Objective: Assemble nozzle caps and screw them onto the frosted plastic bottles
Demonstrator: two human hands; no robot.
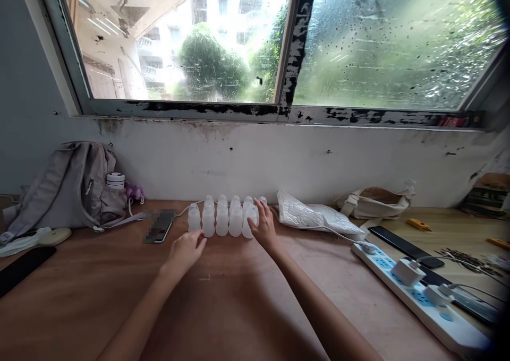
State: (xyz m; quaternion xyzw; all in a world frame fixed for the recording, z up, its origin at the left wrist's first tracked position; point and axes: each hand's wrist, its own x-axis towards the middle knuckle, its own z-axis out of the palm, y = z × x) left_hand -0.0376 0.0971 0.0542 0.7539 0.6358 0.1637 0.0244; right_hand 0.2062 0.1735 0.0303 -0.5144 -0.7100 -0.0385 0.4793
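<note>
Several small frosted white plastic bottles (222, 218) stand upright in a close row on the brown table, with more behind them. My left hand (187, 252) is at the front left of the row, its fingers loosely bent and their tips at the base of the leftmost bottles (194, 218). At the right end, my right hand (263, 225) has its thumb and fingers apart, against the side of the last front bottle (247, 224). It partly hides the bottles behind it. Neither hand is wrapped round a bottle.
A phone (161, 228) lies left of the row, near a grey backpack (79, 186). To the right are a silvery-white plastic package (303, 212), a beige bag (378, 204) and a white power strip (418, 297) with plugged-in chargers. A wall and window (191, 58) stand behind.
</note>
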